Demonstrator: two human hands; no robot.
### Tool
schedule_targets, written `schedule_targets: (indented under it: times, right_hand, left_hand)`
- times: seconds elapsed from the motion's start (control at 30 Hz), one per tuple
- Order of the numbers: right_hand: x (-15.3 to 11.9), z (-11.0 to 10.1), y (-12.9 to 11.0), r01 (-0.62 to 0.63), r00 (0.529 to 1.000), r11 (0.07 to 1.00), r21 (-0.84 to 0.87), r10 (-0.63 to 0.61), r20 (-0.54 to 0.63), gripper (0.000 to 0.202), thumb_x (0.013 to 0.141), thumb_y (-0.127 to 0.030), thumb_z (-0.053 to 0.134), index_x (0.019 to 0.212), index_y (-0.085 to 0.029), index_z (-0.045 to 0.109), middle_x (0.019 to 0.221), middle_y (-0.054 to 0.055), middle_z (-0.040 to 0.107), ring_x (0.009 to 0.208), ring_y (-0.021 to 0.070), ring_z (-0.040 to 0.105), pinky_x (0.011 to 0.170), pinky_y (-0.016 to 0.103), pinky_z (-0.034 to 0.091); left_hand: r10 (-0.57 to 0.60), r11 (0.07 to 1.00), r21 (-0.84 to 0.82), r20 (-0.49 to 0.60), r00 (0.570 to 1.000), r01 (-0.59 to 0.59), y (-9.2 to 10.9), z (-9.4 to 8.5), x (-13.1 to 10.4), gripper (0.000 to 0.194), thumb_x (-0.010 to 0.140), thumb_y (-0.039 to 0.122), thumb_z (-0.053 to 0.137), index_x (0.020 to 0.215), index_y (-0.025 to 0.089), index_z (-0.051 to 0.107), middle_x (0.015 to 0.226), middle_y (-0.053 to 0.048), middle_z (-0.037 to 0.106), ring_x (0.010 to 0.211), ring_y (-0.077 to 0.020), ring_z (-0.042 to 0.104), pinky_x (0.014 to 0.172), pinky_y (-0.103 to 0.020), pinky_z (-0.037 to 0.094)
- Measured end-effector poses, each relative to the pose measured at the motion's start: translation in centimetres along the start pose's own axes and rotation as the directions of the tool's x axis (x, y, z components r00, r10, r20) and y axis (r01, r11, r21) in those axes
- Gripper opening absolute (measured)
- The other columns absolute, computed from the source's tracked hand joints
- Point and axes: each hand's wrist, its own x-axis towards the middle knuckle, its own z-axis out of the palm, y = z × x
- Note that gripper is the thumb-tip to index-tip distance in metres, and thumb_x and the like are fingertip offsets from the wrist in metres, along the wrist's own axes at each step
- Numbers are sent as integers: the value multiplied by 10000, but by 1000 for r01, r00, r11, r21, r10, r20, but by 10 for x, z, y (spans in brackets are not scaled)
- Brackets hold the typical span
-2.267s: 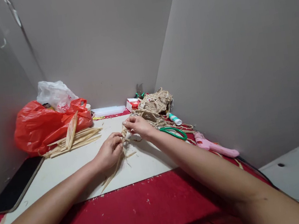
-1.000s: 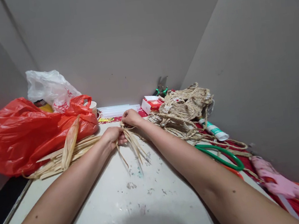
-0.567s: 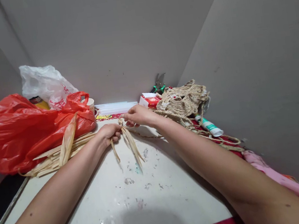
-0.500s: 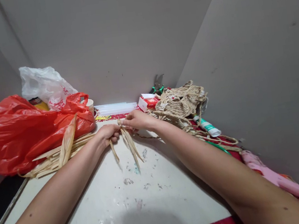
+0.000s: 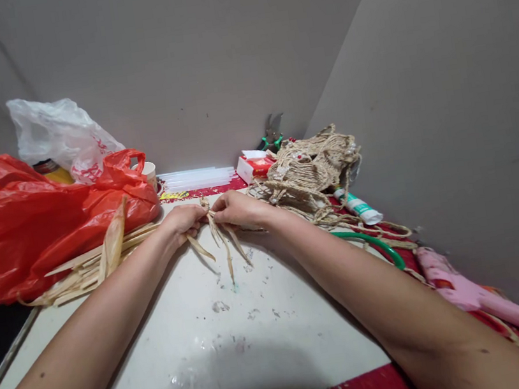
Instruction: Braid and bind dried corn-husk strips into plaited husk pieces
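Over the far part of the white board, my left hand [image 5: 187, 221] and my right hand [image 5: 237, 209] meet with fingers closed on pale dried husk strips [image 5: 222, 241]. Several loose ends hang down between and below the hands. A small knotted or braided bit of the strips shows just above the fingertips. My left hand pinches one side, and my right thumb and fingers pinch the other. The fingertips partly hide the strips where they join. Left of my left forearm lies a pile of flat dried husks [image 5: 84, 274].
A red plastic bag [image 5: 50, 217], a clear bag [image 5: 62, 132] and a paper cup [image 5: 149, 173] stand at left. White glue sticks [image 5: 199, 178] lie at the back. Braided cord [image 5: 316, 167], pruning shears [image 5: 272, 135], a red-white box [image 5: 254, 165], a tube [image 5: 362, 209] and a pink glue gun [image 5: 487, 304] are at right.
The camera view has shifted slightly. The hanging strips have spread further apart, and my right fingers have come down closer against them beside my left hand.
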Motion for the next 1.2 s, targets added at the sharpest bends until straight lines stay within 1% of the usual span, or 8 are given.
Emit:
schedule_targets:
  times: [0.1, 0.3, 0.5, 0.73, 0.87, 0.93, 1.03, 1.2]
  right_hand:
    - [0, -1, 2, 28, 998, 983, -184, -38, -55, 127, 713, -104, 523, 616, -112, 605, 507, -11, 514, 476, 83, 430, 476, 206, 308]
    - [5, 4, 9, 134, 989, 969, -208, -144, -34, 192, 795, -227, 498, 713, -108, 624, 628, 14, 577, 562, 101, 448, 528, 213, 317]
    - [6, 3, 11, 185, 978, 920, -346, -208, -29, 214, 816, -211, 486, 649, -126, 590, 583, 6, 529, 541, 96, 412, 522, 224, 283]
    - [-5, -2, 3, 10, 996, 1000, -9, -9, 90, 246, 824, -154, 462, 583, -152, 511, 479, -8, 500, 399, 75, 398, 430, 216, 285]
    - [-3, 7, 2, -22, 997, 989, 149, 11, 71, 259, 831, -173, 454, 578, -157, 508, 456, -12, 499, 349, 68, 370, 399, 216, 287]
    - [-2, 13, 0, -23, 999, 996, 88, 21, 27, 253, 824, -171, 450, 583, -154, 524, 466, 4, 525, 371, 85, 419, 428, 222, 328]
    - [-4, 23, -3, 1, 997, 986, -169, -14, -77, 221, 813, -189, 451, 656, -143, 600, 575, 63, 619, 525, 154, 555, 529, 245, 388]
    - [-14, 37, -9, 16, 982, 863, -506, -108, -154, 277, 844, -239, 417, 891, -132, 669, 921, 159, 682, 818, 249, 616, 674, 296, 408]
  left_hand:
    - [23, 997, 76, -29, 999, -21, 1, 0, 0, 163, 754, 107, 524, 594, 122, 500, 492, 26, 476, 320, -4, 269, 330, -150, 135]
    - [25, 994, 107, 0, 1000, -25, -1, -5, 2, 173, 744, 116, 539, 577, 132, 501, 431, 52, 415, 314, -12, 256, 338, -164, 126]
    - [9, 995, 103, 1, 1000, -9, 0, -4, 2, 224, 760, 106, 525, 540, 137, 497, 418, 48, 440, 312, -17, 239, 350, -178, 123]
    - [50, 996, 74, -41, 998, -47, -1, -1, -2, 208, 740, 99, 551, 535, 129, 538, 522, -10, 587, 323, -21, 262, 356, -189, 136]
    - [63, 997, 39, -81, 995, -59, -3, 2, -4, 211, 721, 81, 553, 518, 138, 533, 484, -1, 569, 324, -27, 275, 366, -193, 135]
    - [66, 998, 32, -112, 992, -63, -3, 4, -5, 229, 718, 73, 544, 502, 145, 525, 422, 22, 505, 321, -33, 288, 371, -193, 143]
    - [53, 999, 18, -133, 990, -51, -4, 7, -6, 238, 709, 74, 540, 486, 154, 514, 358, 51, 398, 312, -39, 291, 374, -195, 148]
    - [38, 999, -26, -109, 993, -41, -5, 9, -7, 233, 662, 49, 548, 463, 145, 476, 352, 57, 381, 312, -32, 283, 363, -188, 148]
